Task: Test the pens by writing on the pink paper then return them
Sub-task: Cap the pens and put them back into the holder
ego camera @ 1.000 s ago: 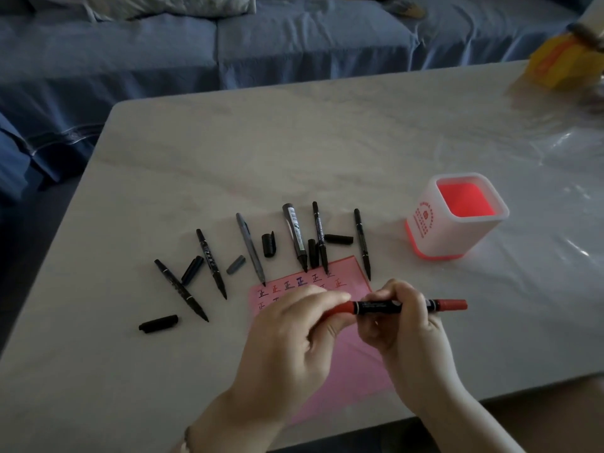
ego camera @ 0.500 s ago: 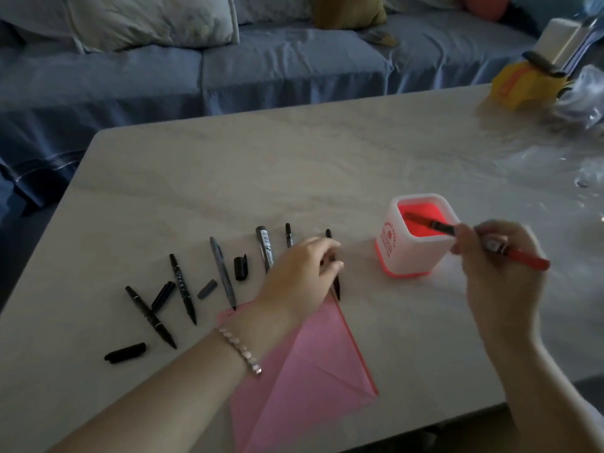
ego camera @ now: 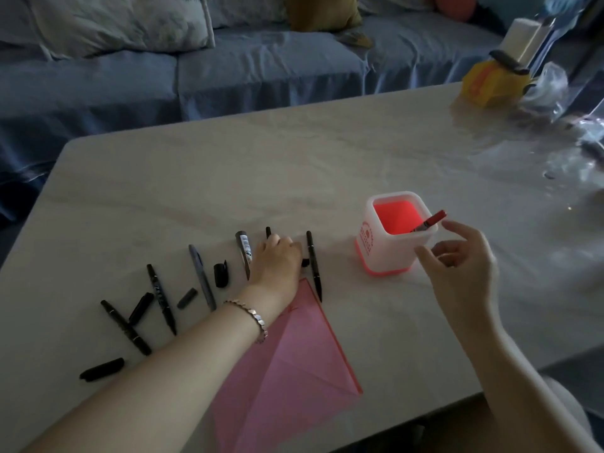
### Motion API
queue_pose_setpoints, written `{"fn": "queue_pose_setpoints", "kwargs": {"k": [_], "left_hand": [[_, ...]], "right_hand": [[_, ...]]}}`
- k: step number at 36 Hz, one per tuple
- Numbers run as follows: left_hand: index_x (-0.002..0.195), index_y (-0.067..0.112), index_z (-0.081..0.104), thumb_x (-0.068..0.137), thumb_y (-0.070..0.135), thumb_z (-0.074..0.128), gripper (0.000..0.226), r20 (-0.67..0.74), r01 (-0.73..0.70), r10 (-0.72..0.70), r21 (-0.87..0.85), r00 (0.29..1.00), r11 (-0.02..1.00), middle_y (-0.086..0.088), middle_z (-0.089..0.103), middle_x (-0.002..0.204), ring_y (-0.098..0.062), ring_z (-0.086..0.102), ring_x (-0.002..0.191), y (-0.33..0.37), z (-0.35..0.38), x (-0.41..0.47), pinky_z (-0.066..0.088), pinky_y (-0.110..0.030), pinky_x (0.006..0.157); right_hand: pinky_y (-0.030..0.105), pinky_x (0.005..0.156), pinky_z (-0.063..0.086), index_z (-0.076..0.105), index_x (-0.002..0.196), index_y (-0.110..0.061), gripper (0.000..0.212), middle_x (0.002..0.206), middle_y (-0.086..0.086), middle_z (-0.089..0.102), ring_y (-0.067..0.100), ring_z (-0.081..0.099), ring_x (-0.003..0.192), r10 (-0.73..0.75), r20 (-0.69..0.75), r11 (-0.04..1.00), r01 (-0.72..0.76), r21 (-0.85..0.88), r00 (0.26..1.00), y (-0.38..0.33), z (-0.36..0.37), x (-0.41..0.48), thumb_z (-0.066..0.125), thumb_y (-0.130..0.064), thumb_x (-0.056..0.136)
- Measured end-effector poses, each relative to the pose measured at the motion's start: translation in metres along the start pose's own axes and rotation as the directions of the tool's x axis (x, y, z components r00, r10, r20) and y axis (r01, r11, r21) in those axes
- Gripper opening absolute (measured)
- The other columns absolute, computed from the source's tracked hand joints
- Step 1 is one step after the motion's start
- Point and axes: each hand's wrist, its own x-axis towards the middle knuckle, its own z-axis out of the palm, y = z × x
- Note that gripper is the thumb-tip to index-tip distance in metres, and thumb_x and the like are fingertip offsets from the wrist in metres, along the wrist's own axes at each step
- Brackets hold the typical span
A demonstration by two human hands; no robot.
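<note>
Pale stone-look table (ego camera: 294,165), blue sofa (ego camera: 261,76) behind it. Red pen (ego camera: 431,220) is back in the white pen holder (ego camera: 385,253), leaning in its right corner, end poking above the rim.

Right hand (ego camera: 457,259) is just right of the holder, fingers loose and spread, grasping nothing, clear of the pen. Left hand (ego camera: 276,256) is left of the holder, knuckles up, fingers curled down over a thin black pen (ego camera: 268,231) and a cap. Can't tell if it grips either one; the fingertips are hidden.

Progress, as a judgement: one pen returned, the rest not yet. Pens left of the holder look uncapped, so capping and returning remain. Pink paper (ego camera: 294,361) lies left of and nearer than the holder. The forearm covers most of its top part, so test marks can't be checked.

Counts:
- 1 red pen in the holder
- 6 dark pens in a row left of the holder, incl. fat marker (ego camera: 244,253) and grey pen (ego camera: 202,279)
- loose caps (ego camera: 220,271): 4 clear, a fifth peeking by the left hand, maybe more under it
- 1 paper, 1 holder

Bracelet (ego camera: 250,317) on left wrist. Yellow object (ego camera: 483,83) far beyond the holder at the table's corner.
</note>
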Motion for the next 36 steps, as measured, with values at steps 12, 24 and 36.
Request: {"fn": "queue_pose_setpoints", "kwargs": {"k": [12, 24, 36], "left_hand": [[0.087, 0.024, 0.054, 0.087, 0.025, 0.06, 0.007, -0.115, 0.122, -0.232, -0.588, 0.966, 0.799, 0.014, 0.054, 0.065, -0.001, 0.049, 0.051, -0.03, -0.028, -0.088, 0.036, -0.008, 0.048], [0.081, 0.029, 0.058, 0.081, 0.022, 0.066, 0.01, -0.011, 0.225, -0.415, -0.828, 0.91, 0.513, 0.012, 0.066, 0.077, 0.001, 0.061, 0.075, -0.057, -0.028, -0.148, 0.044, -0.008, 0.065], [0.085, 0.029, 0.062, 0.081, 0.017, 0.067, 0.014, 0.04, 0.168, -0.38, -0.935, 0.924, 0.311, 0.017, 0.067, 0.083, 0.0, 0.062, 0.076, -0.028, -0.039, -0.151, 0.045, -0.01, 0.066]], "right_hand": [[0.02, 0.062, 0.039, 0.058, 0.109, -0.015, 0.031, 0.08, -0.002, 0.056, 0.014, 0.053, 0.072, 0.074, 0.43, 0.981, 0.013, -0.196, 0.9, -0.005, 0.082, -0.04, 0.065, -0.02, 0.08], [0.029, 0.067, 0.049, 0.062, 0.104, -0.007, 0.025, 0.087, 0.008, 0.067, 0.025, 0.063, 0.079, 0.21, 0.501, 0.894, 0.043, -0.447, 0.839, -0.02, 0.128, -0.019, 0.053, -0.021, 0.085], [0.024, 0.068, 0.056, 0.055, 0.084, -0.011, 0.033, 0.073, 0.003, 0.071, 0.014, 0.069, 0.076, 0.144, 0.438, 0.653, -0.418, 0.632, 0.887, -0.075, 0.037, -0.089, 0.068, -0.022, 0.056]]}}
